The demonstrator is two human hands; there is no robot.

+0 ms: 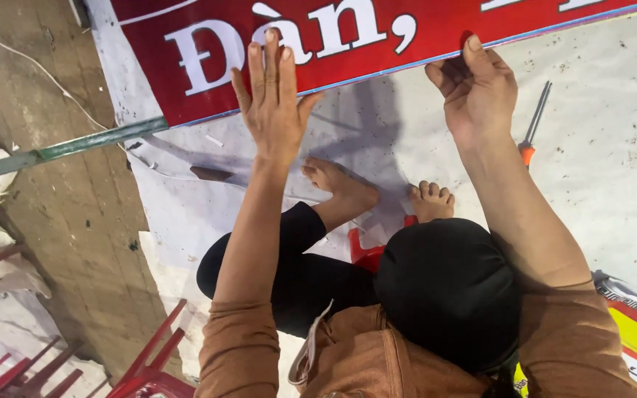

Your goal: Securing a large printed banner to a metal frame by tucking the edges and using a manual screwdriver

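Red banner (377, 37) lies on white sheet (591, 162) on floor. Left hand (274, 103) pressed flat on banner edge, grip released. Right hand (477, 88) pinching same edge, smoothing it down. Screwdriver (532, 133) just beside right hand.

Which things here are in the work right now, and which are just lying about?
In the work: left hand pressed flat on the red banner; right hand at the banner's lower edge.

Lying about: orange-handled tool on the white sheet, green bar, red chairs.
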